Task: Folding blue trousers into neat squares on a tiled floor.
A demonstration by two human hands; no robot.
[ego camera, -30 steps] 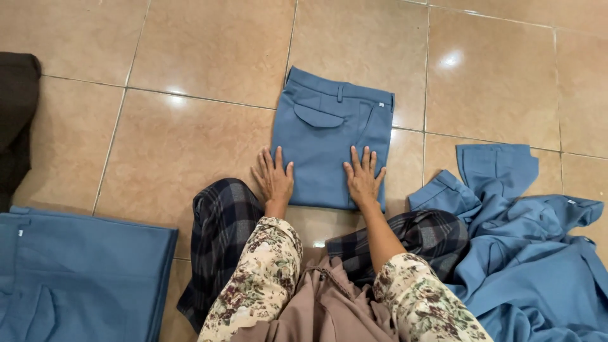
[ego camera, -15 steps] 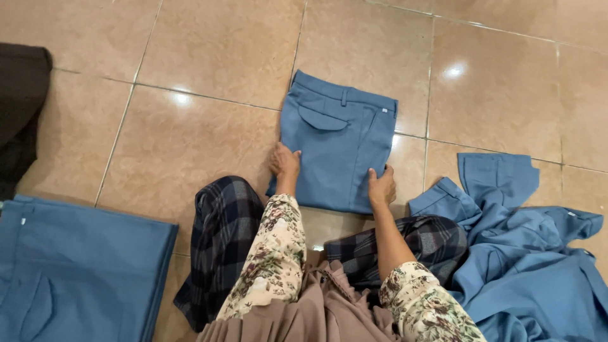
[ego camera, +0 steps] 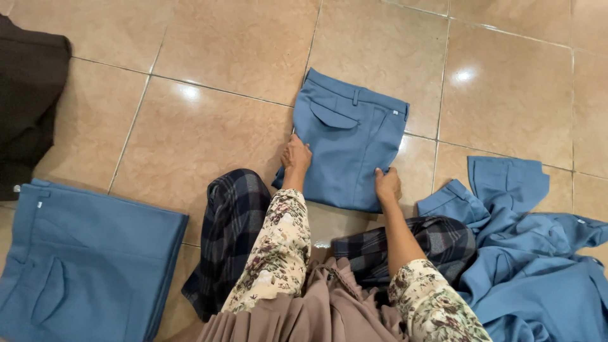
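1. Folded blue trousers [ego camera: 350, 147] flat on the tan tiled floor [ego camera: 209, 50], back pocket flap and belt loops up, directly ahead of both hands.
2. Left hand [ego camera: 296, 156] at the near left corner of the folded trousers, fingers curled over the edge and closed on the cloth there.
3. Right hand [ego camera: 387, 184] at the near right corner of the same trousers, fingers bent over the fabric edge; whether gripping or only pressing, cannot tell.
4. Hands well apart, one at each near corner, the width of the folded garment between them.
5. Floral-print sleeves [ego camera: 273, 252] down both forearms, behind the hands; dark plaid cloth [ego camera: 231, 221] over the knees just below and to either side of the wrists.
6. Loose heap of blue garments [ego camera: 538, 259] to the right of the right hand, near but not touching it.
7. Stack of folded blue trousers [ego camera: 82, 266] well to the left of the left hand, lower in view.
8. Dark brown cloth [ego camera: 28, 101] far left of the left hand, at the picture's edge.
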